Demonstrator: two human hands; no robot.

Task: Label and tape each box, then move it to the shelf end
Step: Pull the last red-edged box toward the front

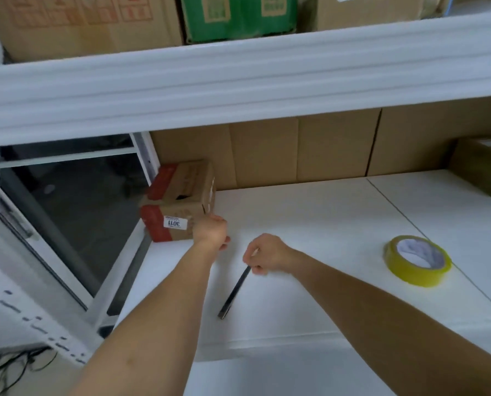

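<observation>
A small cardboard box [181,201] with red bands and a white label reading 3011 stands at the left end of the white shelf [310,224]. My left hand [211,231] is at the box's front right corner, its fingers hidden from the camera. My right hand [265,254] grips the top end of a slim black tool [234,294] whose lower tip rests on the shelf. A yellow-green roll of tape [418,260] lies flat on the shelf to the right.
Cardboard sheets [324,150] line the back of the shelf. A wrapped brown parcel [484,167] sits at the far right. The upper shelf beam [238,87] overhangs, with large cartons [238,15] above it. Left of the box the shelf ends at a white frame [147,158].
</observation>
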